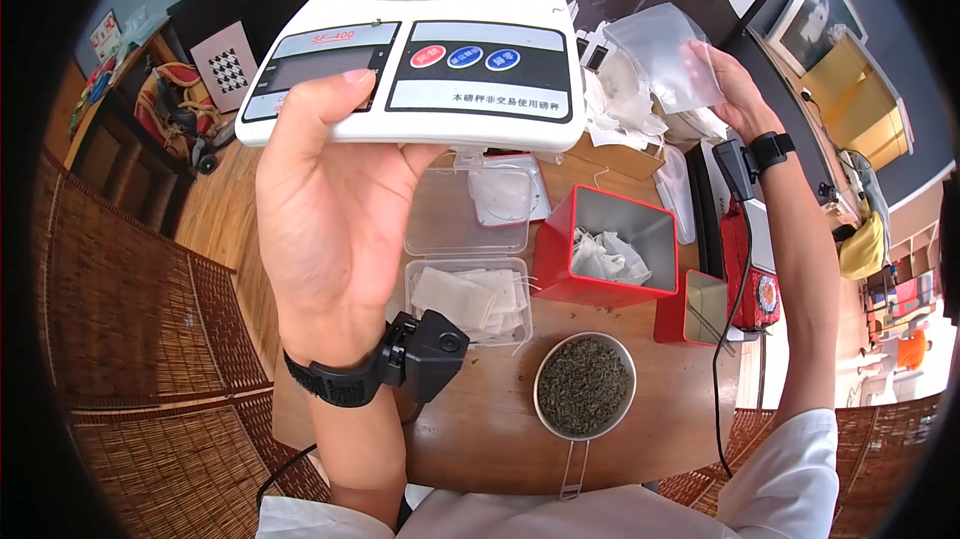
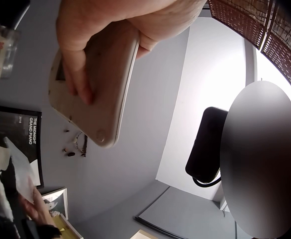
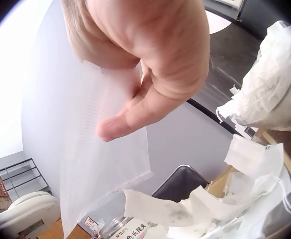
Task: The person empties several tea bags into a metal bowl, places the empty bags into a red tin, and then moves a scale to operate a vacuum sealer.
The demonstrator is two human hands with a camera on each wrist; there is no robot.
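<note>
The left hand grips a white kitchen scale from below, its thumb over the dark display and its fingers under the base; the left wrist view shows the scale's underside. At the upper right, the right hand pinches a translucent plastic sheet or bag. In the right wrist view the thumb of that hand lies across the clear plastic, which hangs down. White pouches and paper are just left of that hand.
On the wooden table are a steel strainer of dried leaves, an opened plastic box with flat pouches, a red tin holding white bags, a smaller red tin and a red package. Woven screens stand at left.
</note>
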